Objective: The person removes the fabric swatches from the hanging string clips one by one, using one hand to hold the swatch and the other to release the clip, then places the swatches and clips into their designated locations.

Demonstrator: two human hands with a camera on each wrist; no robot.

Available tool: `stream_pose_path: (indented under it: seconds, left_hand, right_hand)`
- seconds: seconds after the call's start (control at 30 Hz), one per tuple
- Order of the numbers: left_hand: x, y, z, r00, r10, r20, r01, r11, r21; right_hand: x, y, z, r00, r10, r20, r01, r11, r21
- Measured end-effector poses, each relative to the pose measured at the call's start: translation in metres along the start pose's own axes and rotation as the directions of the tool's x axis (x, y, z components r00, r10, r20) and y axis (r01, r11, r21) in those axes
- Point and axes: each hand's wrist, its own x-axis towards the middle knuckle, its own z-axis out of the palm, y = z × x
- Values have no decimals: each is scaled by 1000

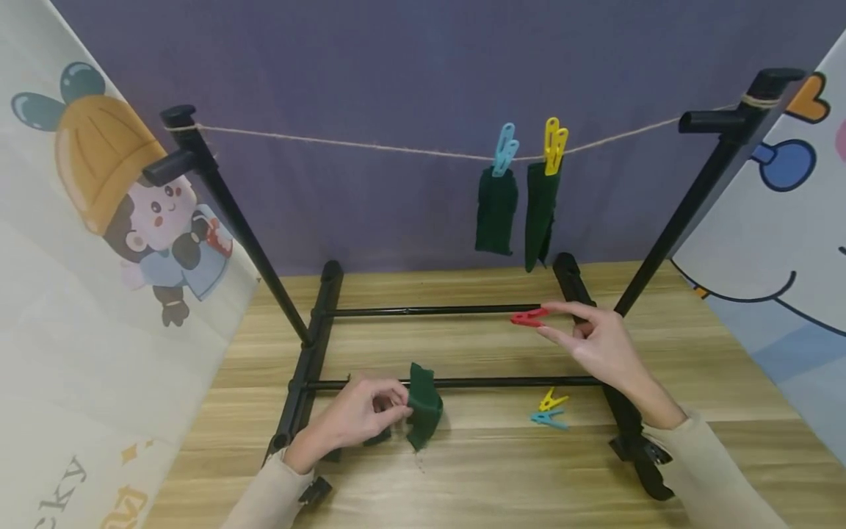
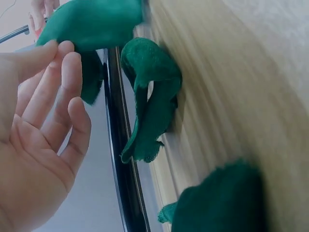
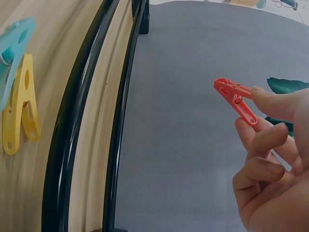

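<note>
Between thumb and fingertip, my left hand (image 1: 363, 413) pinches the edge of a dark green cloth piece (image 1: 425, 405), which hangs down over the lower front bar. In the left wrist view more green cloth pieces (image 2: 153, 92) lie on the table beside that hand. My right hand (image 1: 601, 345) holds a red clothespin (image 1: 529, 317) by its handle ends, raised above the back bar; the right wrist view shows the pin between thumb and fingers. Two green cloths (image 1: 497, 211) hang from the string, one under a blue clothespin (image 1: 505, 150), the other under a yellow clothespin (image 1: 554, 147).
A twine line (image 1: 344, 142) runs between two black posts (image 1: 690, 206) of a floor-standing frame on the wooden table (image 1: 476, 477). A loose yellow clothespin (image 1: 552, 400) and a blue clothespin (image 1: 548, 419) lie below the right hand. Printed cartoon panels stand at both sides.
</note>
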Motion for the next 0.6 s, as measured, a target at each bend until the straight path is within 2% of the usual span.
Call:
stream_pose_path:
  seconds: [0.1, 0.3, 0.43, 0.6]
  left_hand:
    - [-1, 1, 1, 1000, -20, -9, 20, 1000, -18]
    - [-3, 0, 3, 1000, -21, -18, 21, 1000, -16]
    - [-6, -1, 5, 1000, -28, 1, 28, 1000, 12]
    - [-8, -5, 8, 999, -5, 39, 5, 1000, 16]
  right_hand:
    - [-1, 1, -1, 1000, -4, 0, 4, 1000, 2]
    - [-2, 3, -1, 1000, 10, 4, -10, 1000, -2]
    - [-3, 5, 0, 999, 33, 12, -33, 999, -15]
    - [-6, 9, 0, 998, 60, 36, -59, 998, -31]
